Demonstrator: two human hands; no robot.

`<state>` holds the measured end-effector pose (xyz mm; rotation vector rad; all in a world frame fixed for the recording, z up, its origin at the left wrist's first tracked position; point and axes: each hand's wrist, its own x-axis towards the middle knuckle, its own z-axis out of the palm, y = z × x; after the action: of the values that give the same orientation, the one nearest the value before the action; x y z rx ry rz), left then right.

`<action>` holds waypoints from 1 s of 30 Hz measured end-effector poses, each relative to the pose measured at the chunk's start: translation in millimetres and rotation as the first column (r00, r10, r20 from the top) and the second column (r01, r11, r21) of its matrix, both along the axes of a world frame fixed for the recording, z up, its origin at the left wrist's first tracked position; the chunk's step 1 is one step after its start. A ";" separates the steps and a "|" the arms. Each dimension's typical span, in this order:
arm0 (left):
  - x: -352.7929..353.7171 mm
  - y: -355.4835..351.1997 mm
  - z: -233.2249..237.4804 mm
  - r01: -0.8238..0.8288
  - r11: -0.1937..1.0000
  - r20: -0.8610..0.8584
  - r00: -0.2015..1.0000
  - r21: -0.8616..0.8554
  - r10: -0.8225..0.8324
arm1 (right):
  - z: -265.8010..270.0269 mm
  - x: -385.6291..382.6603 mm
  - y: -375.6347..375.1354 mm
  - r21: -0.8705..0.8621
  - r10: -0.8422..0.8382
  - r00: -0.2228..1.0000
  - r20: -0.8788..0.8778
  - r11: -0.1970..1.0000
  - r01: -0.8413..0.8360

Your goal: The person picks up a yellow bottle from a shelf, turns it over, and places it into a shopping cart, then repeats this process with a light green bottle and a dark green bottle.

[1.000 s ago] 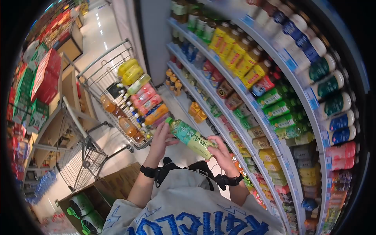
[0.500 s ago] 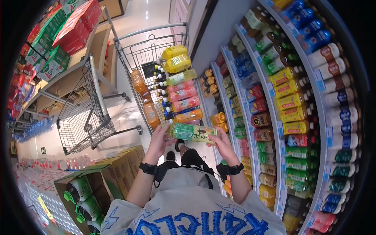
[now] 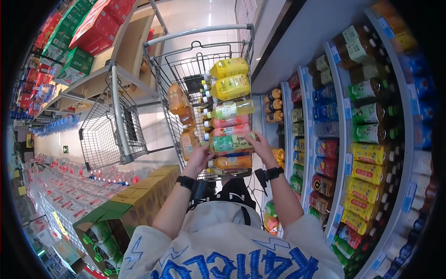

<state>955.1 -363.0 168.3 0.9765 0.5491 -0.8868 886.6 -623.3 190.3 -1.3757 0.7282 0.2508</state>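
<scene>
A drink bottle (image 3: pixel 230 142) with a green label and pale yellow liquid lies sideways between my two hands, over the near part of the shopping cart (image 3: pixel 155 44). My left hand (image 3: pixel 200 156) grips its cap end. Around the base end, my right hand (image 3: pixel 261 146) is closed. Just below it in the cart lies an orange drink bottle (image 3: pixel 232 162). Beyond it are pink bottles (image 3: pixel 227 122), a pale yellow-green bottle (image 3: pixel 232 109) and large yellow bottles (image 3: pixel 230 87). Amber bottles (image 3: pixel 179 100) line the cart's left side.
Shelves (image 3: pixel 346 107) packed with bottled drinks rise on the right. A second cart (image 3: pixel 114 125) stands at the left. Beside me at lower left are cartons (image 3: pixel 144 193) and shrink-wrapped bottles (image 3: pixel 79 181). Red boxes (image 3: pixel 95 28) sit on a rack at upper left.
Both hands have carried the green-labelled bottle forward, from in front of my body to above the bottles in the cart. The view has shifted, bringing the cart nearer.
</scene>
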 end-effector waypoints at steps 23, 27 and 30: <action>70.2 -46.3 -71.0 -0.055 0.935 0.293 0.955 0.350 -0.053 | -82.2 84.1 -42.7 -0.212 0.104 0.976 0.191 0.975 -0.063; 69.0 -44.9 -75.3 -0.038 0.902 0.338 0.933 0.430 -0.122 | -76.8 74.3 -41.6 -0.192 0.093 0.981 0.171 0.980 -0.060; 60.0 -45.9 -70.3 -0.036 0.832 0.302 0.940 0.554 -0.161 | -76.7 53.5 -40.4 -0.186 0.066 0.988 0.137 0.982 -0.040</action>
<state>1015.1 -408.9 98.1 1.6539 0.4859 -0.5978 940.2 -663.7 113.6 -1.5726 0.6069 0.1276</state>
